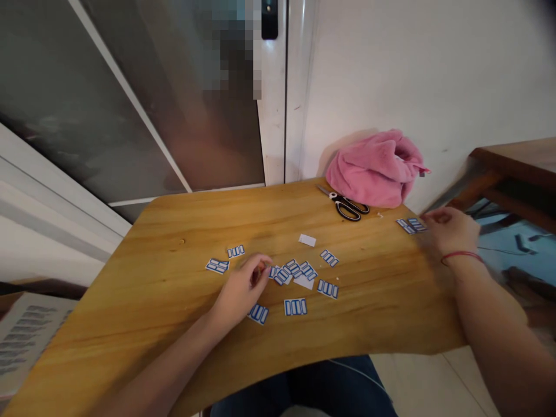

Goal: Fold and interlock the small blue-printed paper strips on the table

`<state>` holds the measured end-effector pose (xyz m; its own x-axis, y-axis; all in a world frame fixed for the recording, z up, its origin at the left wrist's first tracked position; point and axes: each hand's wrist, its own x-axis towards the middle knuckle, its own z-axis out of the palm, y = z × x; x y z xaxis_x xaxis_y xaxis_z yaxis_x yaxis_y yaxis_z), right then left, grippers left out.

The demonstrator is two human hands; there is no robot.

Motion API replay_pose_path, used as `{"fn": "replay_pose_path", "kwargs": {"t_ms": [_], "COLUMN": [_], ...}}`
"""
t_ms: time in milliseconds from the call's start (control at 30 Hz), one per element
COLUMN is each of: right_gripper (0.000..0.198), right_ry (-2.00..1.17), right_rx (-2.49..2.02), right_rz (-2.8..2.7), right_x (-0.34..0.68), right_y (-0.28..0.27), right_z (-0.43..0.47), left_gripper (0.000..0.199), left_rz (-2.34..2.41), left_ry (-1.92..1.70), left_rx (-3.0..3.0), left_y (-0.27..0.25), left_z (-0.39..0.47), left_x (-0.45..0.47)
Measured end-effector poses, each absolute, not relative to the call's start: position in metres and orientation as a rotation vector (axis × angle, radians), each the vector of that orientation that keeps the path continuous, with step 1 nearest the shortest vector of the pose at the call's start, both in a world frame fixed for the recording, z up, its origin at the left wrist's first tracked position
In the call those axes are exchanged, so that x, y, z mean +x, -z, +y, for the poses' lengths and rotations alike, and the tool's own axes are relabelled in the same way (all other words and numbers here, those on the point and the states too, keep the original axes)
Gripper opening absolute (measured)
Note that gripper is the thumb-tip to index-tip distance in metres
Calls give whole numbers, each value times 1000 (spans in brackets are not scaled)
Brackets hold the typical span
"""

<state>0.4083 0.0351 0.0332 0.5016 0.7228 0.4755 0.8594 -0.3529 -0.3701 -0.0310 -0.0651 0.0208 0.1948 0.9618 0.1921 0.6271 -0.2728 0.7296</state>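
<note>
Small white cards with blue-framed panels lie scattered on the wooden table [382, 313]. My left hand [243, 289] hovers over the middle of them, its thumb and fingers curled together in a pinch. Its fingertips are beside a cluster of overlapping cards [293, 268]; whatever is between them is hidden. Partly under this hand lies another card [259, 314]. At the table's right edge, my right hand [452, 234], with a red band on the wrist, has its thumb and forefinger closed at the edge of a small group of cards [417, 225]. Its grip is too small to make out.
Black-handled scissors [347, 207] lie at the back, against a pink plush bundle [377, 168]. A blank white card [307, 240] is near the middle. Behind stand a glass-panelled door [174, 104] and a white wall. A dark wooden piece of furniture [490, 174] stands right; a printed box [30, 336] is left.
</note>
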Motion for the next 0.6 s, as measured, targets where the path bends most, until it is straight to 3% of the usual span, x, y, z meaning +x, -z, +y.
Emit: {"fn": "replay_pose_path", "kwargs": {"t_ms": [167,233,400,600], "right_gripper": [20,22,31,41], "right_ry": [331,161,-659,-793], "right_rx": [-1732,-1626,-1315,-1035], "right_rz": [-1271,-1534,-2404,-2785], "right_x": [358,325,243,204], "right_y": [-66,-76,-73,-52], "right_z": [27,21,14,25], "left_gripper": [12,12,18,22], "left_rz": [1535,1523,1466,1421], "left_ry": [-960,-939,-802,-715], "left_rx": [2059,2130,2224,2190], "left_y": [-21,-20,-22,-21], "left_z": [-53,-50,-54,-60], "left_x": [-42,-43,-37,-29]}}
